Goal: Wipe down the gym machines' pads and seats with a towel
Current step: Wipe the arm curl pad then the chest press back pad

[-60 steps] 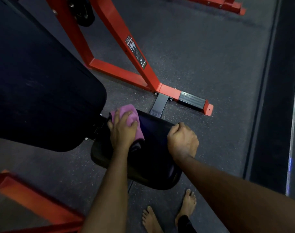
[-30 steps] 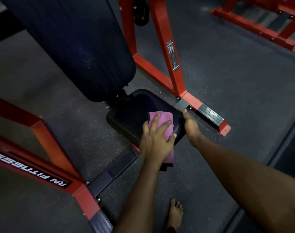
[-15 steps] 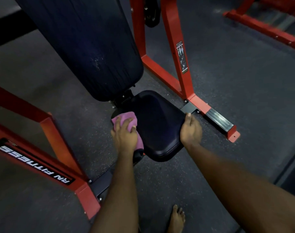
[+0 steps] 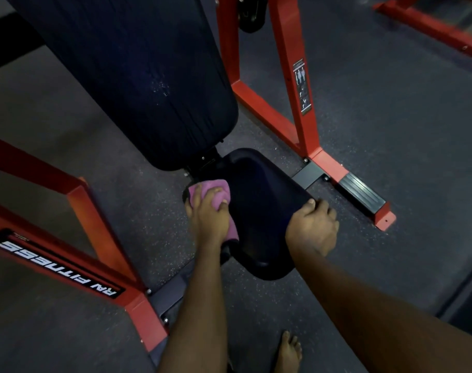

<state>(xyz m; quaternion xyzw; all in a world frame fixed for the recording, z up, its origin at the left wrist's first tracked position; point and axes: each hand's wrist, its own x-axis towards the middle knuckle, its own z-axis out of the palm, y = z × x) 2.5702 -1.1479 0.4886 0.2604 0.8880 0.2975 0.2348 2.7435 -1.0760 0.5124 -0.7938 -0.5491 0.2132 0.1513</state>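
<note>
Pink cloth towel (image 4: pixel 222 193) sits bunched under the left hand (image 4: pixel 206 222), at the back left corner of the small black shiny padded seat (image 4: pixel 259 211), close to where it meets the big dark back pad (image 4: pixel 138 76). The fingers of that hand bend over the towel and hold it down on the seat's edge. The right hand (image 4: pixel 314 231) is curled round the seat's right edge, thumb on top, and grips it. To do this step well, I think the left hand should push the towel flat and firm and go in long rows from back to front, so no spot gets missed. It should go round the edges too, even where the right hand is now. The seat looks smooth and a bit shiny, with a raised rim. The back pad has small pale specks on it, so it may need a wipe as well. Red metal frame bars (image 4: pixel 286 76) stand on both sides.
</note>
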